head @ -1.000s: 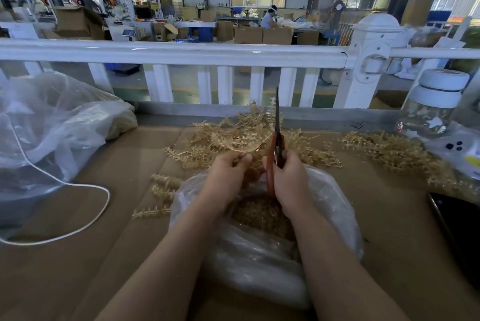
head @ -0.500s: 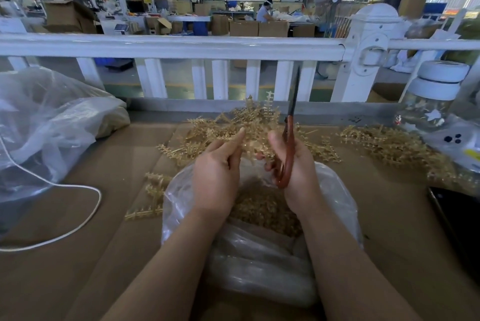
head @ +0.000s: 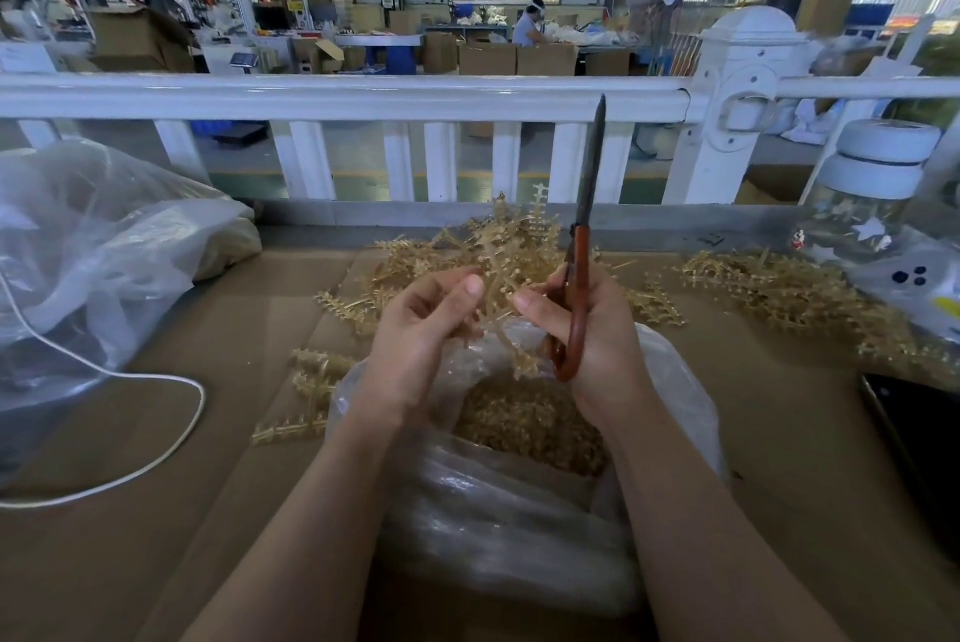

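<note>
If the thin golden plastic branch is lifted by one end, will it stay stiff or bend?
Likely it flexes slightly: the golden branch is thin, spanning between the left hand and right hand, which also grips scissors. It seems light, since fingertips alone pinch it. Its many side prongs may snag on the pile behind.

White cord left beside clear bag; lidded jar right; railing behind.

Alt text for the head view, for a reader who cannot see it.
The left hand pinches a golden plastic sprig above an open bag of golden bits; the right hand grips red-handled scissors, blades up. More sprigs lie on the brown table before a white railing.
</note>
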The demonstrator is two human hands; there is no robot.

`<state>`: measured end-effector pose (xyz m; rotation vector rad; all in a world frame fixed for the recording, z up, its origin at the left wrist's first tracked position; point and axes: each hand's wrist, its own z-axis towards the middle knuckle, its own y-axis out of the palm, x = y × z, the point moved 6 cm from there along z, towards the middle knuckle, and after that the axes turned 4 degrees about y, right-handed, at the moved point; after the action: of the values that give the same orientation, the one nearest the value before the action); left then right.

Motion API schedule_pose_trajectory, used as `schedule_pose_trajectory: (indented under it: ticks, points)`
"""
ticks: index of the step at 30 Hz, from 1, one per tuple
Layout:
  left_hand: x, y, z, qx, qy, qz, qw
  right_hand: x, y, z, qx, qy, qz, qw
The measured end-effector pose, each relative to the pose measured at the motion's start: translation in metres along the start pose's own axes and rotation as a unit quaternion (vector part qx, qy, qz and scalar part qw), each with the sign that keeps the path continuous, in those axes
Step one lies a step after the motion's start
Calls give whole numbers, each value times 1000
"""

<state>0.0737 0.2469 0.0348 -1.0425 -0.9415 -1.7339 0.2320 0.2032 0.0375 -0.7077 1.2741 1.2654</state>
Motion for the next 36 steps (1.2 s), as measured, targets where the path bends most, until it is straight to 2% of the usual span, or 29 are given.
schedule_pose_trajectory:
  ticks: [2, 4, 10, 16, 20, 22, 24, 27, 31, 33, 36]
  points:
    - [3, 9, -1, -46, 25, 23, 998, 0, 4, -1, -10, 5, -26, 1000]
    - [5, 11, -2, -61, 38, 27, 997, 1, 4, -1, -14, 3, -28, 1000]
    - [5, 10, -1, -68, 18, 50, 996, 7, -1, 2, 0, 16, -16, 1000]
    - [9, 12, -2, -66, 35, 149, 986, 10, 1, 2, 8, 33, -35, 999]
    - [10, 11, -5, -69, 12, 122, 990, 11, 4, 1, 6, 49, -34, 998]
    - [11, 10, -4, -42, 13, 183, 982, 11, 6, 1, 5, 64, -18, 998]
    - [15, 8, -4, 14, 53, 294, 954, 10, 5, 0, 9, 68, 2, 998]
    - [32, 3, -7, 124, 155, 425, 883, 7, 2, 0, 14, 55, 31, 998]
    - [52, 13, -17, 160, 314, 528, 773, 5, 5, -2, 5, 43, 79, 996]
    - [55, 17, -20, 166, 327, 576, 731, 5, 7, -2, -3, 34, 78, 996]
    - [52, 18, -19, 157, 283, 632, 705, 5, 9, -3, -1, 22, 66, 998]
